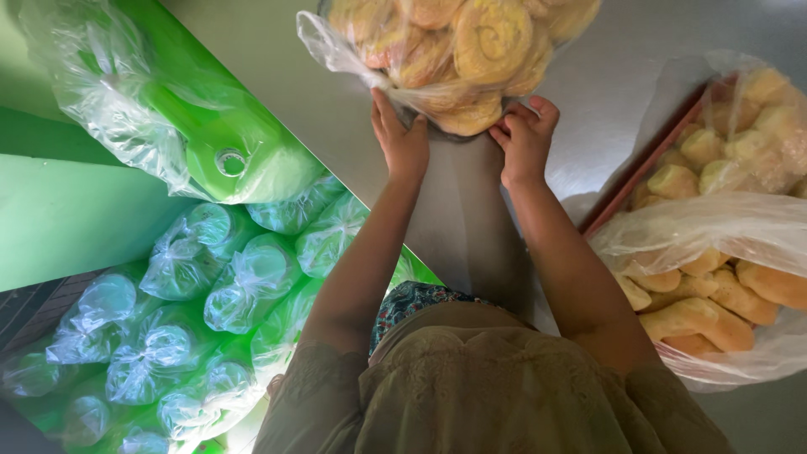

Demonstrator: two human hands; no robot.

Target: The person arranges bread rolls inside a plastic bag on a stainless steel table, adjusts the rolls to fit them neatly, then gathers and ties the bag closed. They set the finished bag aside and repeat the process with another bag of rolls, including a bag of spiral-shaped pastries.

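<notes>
**Both hands at the base of a bag of yellow swirl buns**

Nearest the camera: the person's olive top, both forearms reaching forward over the grey metal surface (277, 76).

Lower left: a green crate (50, 219) holds many small knotted clear bags (252, 282); their contents cannot be made out through the glare. A larger loose plastic sheet (109, 92) lies over the crate's green flap.

Right: a red-rimmed tray (639, 176) lined with plastic holds pale yellow dough pieces (698, 315); it is cut off at the frame edge.

Mid-distance: left hand (403, 143) and right hand (525, 139) sit side by side, a narrow gap between them. The fingers of both are curled and pressed against the bottom of the bag of buns (458, 50), which stands on the surface at top centre. Left fingers pinch at the loose plastic edge; right fingers are bent tight under the bag's lower rim. Both hands grip the plastic film, not the buns.

Judgement on handling: the film is thin and the load looks heavy, so support is best kept underneath, both hands moving evenly, to avoid tearing or crushing the lower buns.

Not visible: the bag's top and mouth, whether it is tied, and the fingertips tucked beneath it.
</notes>
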